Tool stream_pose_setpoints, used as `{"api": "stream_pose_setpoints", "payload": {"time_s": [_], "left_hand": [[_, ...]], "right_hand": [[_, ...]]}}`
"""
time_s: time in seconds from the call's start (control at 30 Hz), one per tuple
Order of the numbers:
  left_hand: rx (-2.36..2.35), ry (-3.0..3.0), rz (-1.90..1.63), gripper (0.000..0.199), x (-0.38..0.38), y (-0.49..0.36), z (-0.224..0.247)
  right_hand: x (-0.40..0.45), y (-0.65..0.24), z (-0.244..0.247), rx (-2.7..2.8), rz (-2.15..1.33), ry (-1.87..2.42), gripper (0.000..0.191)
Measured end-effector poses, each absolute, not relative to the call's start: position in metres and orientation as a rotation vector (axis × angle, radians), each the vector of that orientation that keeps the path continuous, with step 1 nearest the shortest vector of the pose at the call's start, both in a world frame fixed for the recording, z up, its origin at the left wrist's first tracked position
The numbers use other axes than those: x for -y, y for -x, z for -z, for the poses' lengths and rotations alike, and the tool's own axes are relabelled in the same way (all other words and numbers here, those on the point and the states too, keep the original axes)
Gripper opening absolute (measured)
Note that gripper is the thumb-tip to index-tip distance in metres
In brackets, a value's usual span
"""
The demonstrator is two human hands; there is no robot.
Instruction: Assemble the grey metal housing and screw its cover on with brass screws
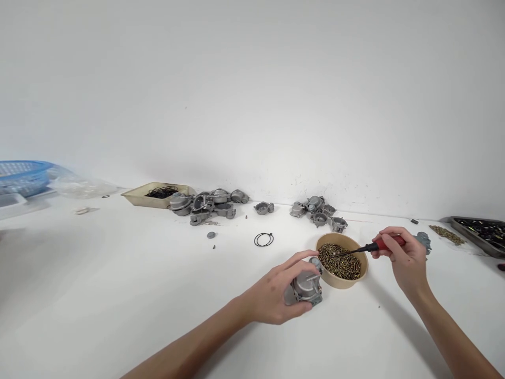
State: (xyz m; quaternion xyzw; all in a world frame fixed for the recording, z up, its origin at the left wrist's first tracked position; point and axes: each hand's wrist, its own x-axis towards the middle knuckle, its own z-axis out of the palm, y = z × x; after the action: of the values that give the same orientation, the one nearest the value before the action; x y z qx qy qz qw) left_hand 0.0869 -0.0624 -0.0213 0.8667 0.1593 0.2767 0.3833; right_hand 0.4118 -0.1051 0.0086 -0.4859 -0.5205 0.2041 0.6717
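Grey metal fills the left hand (272, 297): its fingers and thumb are wrapped round a casting (307, 287) just left of the bowl (342, 284). Whether the casting rests on the table (158, 295) or is held a little above it, I cannot tell. The right hand (408, 263) is closed on the red handle of a screwdriver (390, 242), whose shaft slants down over the rim, its tip among the screws (339, 263) or just over them; whether one clings to it is too small to see.

A screw could drop from that tip if it is caught only lightly or off centre. A hard push with the shaft could tip the bowl, since neither hand steadies it, and spill screws over the table. The casting is rounded, so it could turn under the fingers if pressed from one side. Its edge is so near the bowl that a careless swing might knock the two together. The black rings (263, 240) lie loose beyond the left hand, where a sleeveless forearm reaching across could drag them.
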Motion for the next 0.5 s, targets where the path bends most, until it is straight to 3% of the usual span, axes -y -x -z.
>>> {"api": "stream_pose_setpoints", "payload": {"time_s": [0.17,0.5], "left_hand": [[-0.561,-2.182,-0.659,0.078,0.065,-0.090,0.023],[-0.663,-2.223,-0.696,0.070,0.068,-0.092,0.024]], "right_hand": [[0.103,-0.402,-0.005,1.186,-0.256,1.248,0.023],[0.096,-0.415,0.005,1.288,-0.252,1.292,0.028]]}}
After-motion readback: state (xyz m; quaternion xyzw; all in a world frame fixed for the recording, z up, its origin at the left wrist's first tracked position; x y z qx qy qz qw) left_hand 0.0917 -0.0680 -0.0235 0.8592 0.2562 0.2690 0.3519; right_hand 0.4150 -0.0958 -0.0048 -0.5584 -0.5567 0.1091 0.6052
